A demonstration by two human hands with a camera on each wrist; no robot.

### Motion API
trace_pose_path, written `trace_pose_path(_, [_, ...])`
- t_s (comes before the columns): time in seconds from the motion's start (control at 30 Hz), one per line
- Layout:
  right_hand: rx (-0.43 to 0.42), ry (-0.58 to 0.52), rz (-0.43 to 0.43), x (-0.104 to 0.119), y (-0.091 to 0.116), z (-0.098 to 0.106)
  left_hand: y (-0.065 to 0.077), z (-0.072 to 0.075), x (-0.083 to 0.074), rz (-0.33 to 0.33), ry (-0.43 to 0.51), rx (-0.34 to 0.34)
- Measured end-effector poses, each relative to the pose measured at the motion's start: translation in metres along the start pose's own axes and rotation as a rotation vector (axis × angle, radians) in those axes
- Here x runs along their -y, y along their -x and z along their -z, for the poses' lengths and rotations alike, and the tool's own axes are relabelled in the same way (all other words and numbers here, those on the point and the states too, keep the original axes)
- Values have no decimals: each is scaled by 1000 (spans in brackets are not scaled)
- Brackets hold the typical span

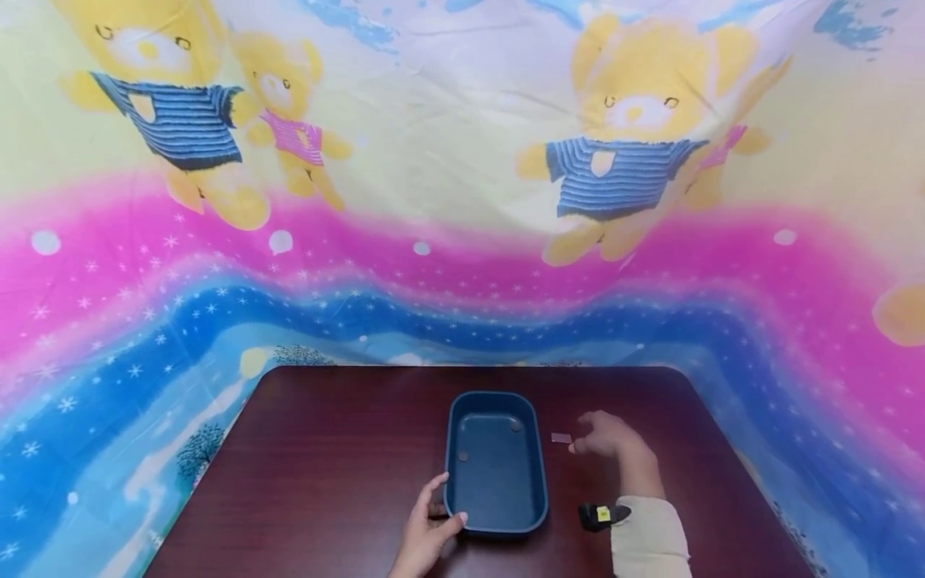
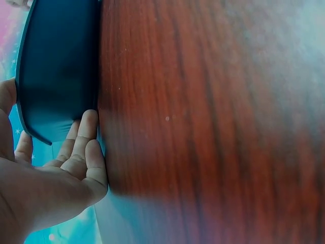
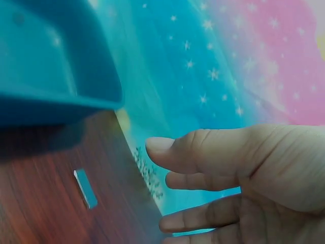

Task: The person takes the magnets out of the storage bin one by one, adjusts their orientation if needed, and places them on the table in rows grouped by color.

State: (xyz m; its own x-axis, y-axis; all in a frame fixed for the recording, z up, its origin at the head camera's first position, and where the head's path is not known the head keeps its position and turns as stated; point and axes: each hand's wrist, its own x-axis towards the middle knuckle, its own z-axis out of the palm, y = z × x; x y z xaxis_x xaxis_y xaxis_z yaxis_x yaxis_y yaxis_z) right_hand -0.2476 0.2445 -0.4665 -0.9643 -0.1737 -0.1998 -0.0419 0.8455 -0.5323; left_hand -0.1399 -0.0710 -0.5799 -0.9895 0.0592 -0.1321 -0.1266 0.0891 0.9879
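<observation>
Some room, right hand [image 1: 611, 438] to tray-rim [image 1: 542, 464]

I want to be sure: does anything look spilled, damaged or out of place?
No spill or damage shows. The small rectangular piece lies loose beside the blue tray, which could seem out of place; I cannot identify the two round spots inside the tray.

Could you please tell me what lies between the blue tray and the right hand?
In the head view, a small rectangular piece lies on the table between the tray and the right hand.
</observation>
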Motion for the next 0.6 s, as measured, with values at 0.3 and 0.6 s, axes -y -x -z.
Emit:
trace_pose_path(0.3, [15,8,31,29,-10,-10,-3,0,2,-21,-14,-16])
trace_pose_path(0.6, [61,11,75,58,-24,-17,-3,-1,3,-23,-12,-10])
